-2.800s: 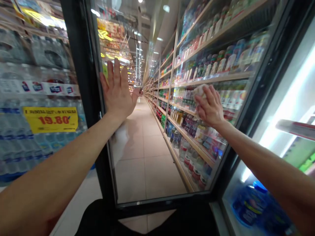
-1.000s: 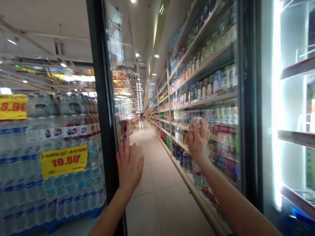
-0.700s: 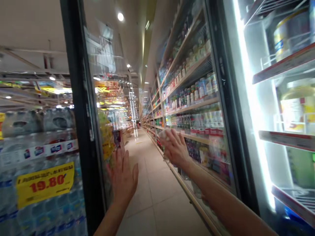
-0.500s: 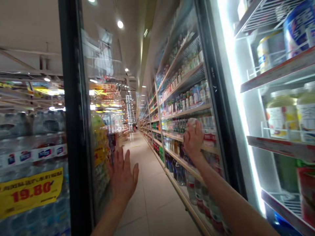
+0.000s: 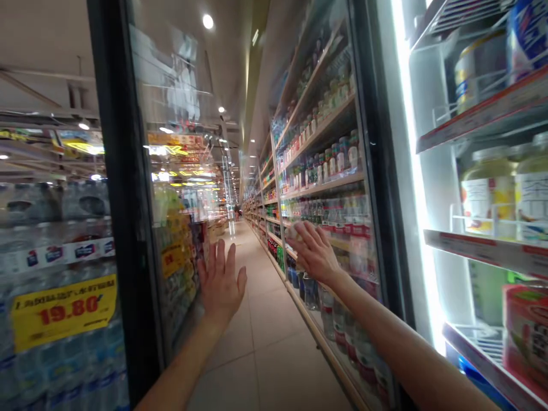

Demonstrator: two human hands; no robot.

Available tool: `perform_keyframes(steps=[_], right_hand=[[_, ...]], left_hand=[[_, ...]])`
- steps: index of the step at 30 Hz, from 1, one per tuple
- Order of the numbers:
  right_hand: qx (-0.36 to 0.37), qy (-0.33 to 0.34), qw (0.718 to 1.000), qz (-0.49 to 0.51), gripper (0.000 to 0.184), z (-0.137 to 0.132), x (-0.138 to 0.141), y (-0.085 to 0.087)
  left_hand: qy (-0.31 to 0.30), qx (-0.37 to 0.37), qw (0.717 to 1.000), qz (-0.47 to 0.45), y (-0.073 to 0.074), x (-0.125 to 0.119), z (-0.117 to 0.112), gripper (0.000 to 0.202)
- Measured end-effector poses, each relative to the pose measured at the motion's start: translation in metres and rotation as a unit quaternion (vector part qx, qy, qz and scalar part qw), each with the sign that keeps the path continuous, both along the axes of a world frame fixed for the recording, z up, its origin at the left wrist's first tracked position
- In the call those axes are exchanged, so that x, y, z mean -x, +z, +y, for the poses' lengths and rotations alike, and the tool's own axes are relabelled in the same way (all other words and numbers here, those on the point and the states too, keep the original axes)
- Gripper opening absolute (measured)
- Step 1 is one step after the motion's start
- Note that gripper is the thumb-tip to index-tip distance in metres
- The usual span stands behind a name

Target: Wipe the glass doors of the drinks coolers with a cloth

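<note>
An open glass fridge door point(image 5: 240, 85) with a black frame stands in front of me. My left hand point(image 5: 220, 283) lies flat against the glass near the door's left edge, fingers stretched upward. My right hand point(image 5: 314, 253) presses a small white cloth point(image 5: 293, 231) against the glass further right, fingers spread over it; only the cloth's edge shows past the fingertips. Through the glass I see a long store aisle and shelves of bottles.
The lit fridge interior point(image 5: 483, 171) is at the right, with wire shelves carrying jugs and cartons. Stacked packs of water bottles with a yellow 19.80 price tag point(image 5: 64, 311) stand at the left. A tiled aisle floor point(image 5: 265, 354) runs ahead beyond the glass.
My right hand with the cloth has slid left and a little down across the glass. My left hand stays flat on the door. The view has risen since the earliest frame.
</note>
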State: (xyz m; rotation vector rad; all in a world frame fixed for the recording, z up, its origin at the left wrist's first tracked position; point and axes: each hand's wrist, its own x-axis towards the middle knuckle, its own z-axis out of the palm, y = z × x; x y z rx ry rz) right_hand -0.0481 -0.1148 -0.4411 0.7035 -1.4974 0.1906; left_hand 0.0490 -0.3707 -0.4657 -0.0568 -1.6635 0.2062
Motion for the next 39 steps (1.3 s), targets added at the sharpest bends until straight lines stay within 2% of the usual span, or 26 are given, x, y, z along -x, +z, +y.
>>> perform_keyframes(steps=[1,2,4,5,6,8,10,12,13,14,16,17,18,20,22,23,24,25,28,30,31,33,35,36,37,39], right_hand=[[0.002,-0.004,1.0,-0.001,0.039,0.001,0.001,-0.001],[0.058,-0.014,0.998,-0.009,0.04,0.005,0.004,0.0],[0.251,-0.033,0.967,-0.039,0.043,0.015,0.011,0.005],[0.323,-0.038,0.944,-0.053,0.045,0.018,0.014,0.007],[0.354,-0.039,0.933,-0.06,0.046,0.019,0.015,0.008],[0.292,-0.029,0.955,-0.049,0.046,0.012,0.011,0.002],[0.12,-0.01,0.992,-0.021,0.043,0.003,0.004,-0.011],[0.014,-0.003,1.0,-0.002,0.042,0.001,0.002,-0.023],[0.029,-0.01,1.0,-0.004,0.042,0.004,0.003,-0.027],[0.092,-0.019,0.995,-0.012,0.042,0.009,0.006,-0.028],[0.278,-0.037,0.959,-0.038,0.045,0.017,0.011,-0.028],[0.338,-0.038,0.939,-0.048,0.047,0.018,0.013,-0.027],[0.355,-0.034,0.933,-0.053,0.048,0.015,0.012,-0.028],[0.258,-0.015,0.964,-0.054,0.047,0.002,0.006,-0.034],[0.072,0.013,0.996,-0.046,0.045,-0.011,-0.002,-0.043],[0.007,0.022,0.999,-0.041,0.043,-0.014,-0.005,-0.047],[-0.015,0.025,0.999,-0.037,0.042,-0.015,-0.006,-0.05],[0.011,0.02,0.999,-0.035,0.042,-0.012,-0.005,-0.051],[0.243,-0.018,0.969,-0.05,0.045,0.0,0.002,-0.045],[0.304,-0.03,0.95,-0.062,0.047,-0.002,0.0,-0.041],[0.277,-0.025,0.959,-0.062,0.047,-0.007,-0.004,-0.042],[0.13,0.002,0.99,-0.052,0.044,-0.021,-0.013,-0.049],[-0.004,0.021,0.999,-0.037,0.042,-0.03,-0.019,-0.057],[-0.021,0.022,0.999,-0.03,0.042,-0.03,-0.018,-0.059],[0.006,0.016,1.0,-0.026,0.042,-0.027,-0.016,-0.06],[0.148,-0.003,0.989,-0.028,0.045,-0.018,-0.008,-0.056]], left_hand=[[0.0,0.002,1.0,-0.001,0.0,0.0,0.0,0.061],[0.0,0.004,1.0,-0.002,0.0,0.0,0.001,0.06],[-0.001,0.005,1.0,-0.002,0.0,0.0,0.001,0.059],[-0.002,0.004,1.0,-0.003,0.0,0.0,0.001,0.058],[-0.004,0.002,1.0,-0.003,0.0,0.0,0.001,0.058],[-0.007,-0.002,1.0,-0.005,0.0,0.0,0.001,0.057],[-0.011,-0.003,1.0,-0.004,0.0,0.0,0.001,0.057],[-0.014,-0.005,1.0,-0.009,0.0,0.0,0.0,0.056],[-0.016,-0.007,1.0,-0.011,0.0,0.0,0.0,0.056],[-0.018,-0.01,1.0,-0.014,-0.001,0.0,0.0,0.056],[-0.027,-0.017,0.999,-0.02,-0.001,0.0,0.0,0.056],[-0.032,-0.021,0.999,-0.024,-0.001,0.0,0.0,0.056],[-0.037,-0.026,0.999,-0.028,-0.001,0.0,0.0,0.056],[-0.042,-0.034,0.998,-0.039,-0.002,0.0,0.0,0.055],[-0.04,-0.037,0.997,-0.046,-0.003,0.0,-0.001,0.055],[-0.036,-0.036,0.998,-0.047,-0.005,0.0,-0.001,0.054],[-0.033,-0.03,0.998,-0.048,-0.007,-0.001,-0.002,0.053],[-0.031,-0.022,0.998,-0.048,-0.009,-0.002,-0.002,0.053],[-0.031,-0.001,0.999,-0.042,-0.016,-0.003,-0.003,0.052],[-0.038,-0.008,0.998,-0.048,-0.02,-0.003,-0.002,0.053],[-0.039,-0.017,0.998,-0.053,-0.021,-0.003,-0.001,0.054],[-0.037,-0.027,0.997,-0.064,-0.024,-0.004,0.001,0.055],[-0.023,-0.023,0.998,-0.061,-0.026,-0.005,0.002,0.054],[-0.014,-0.017,0.998,-0.056,-0.026,-0.005,0.002,0.053],[-0.006,-0.009,0.999,-0.051,-0.027,-0.006,0.002,0.052],[0.004,0.001,0.999,-0.047,-0.029,-0.007,0.003,0.05]])
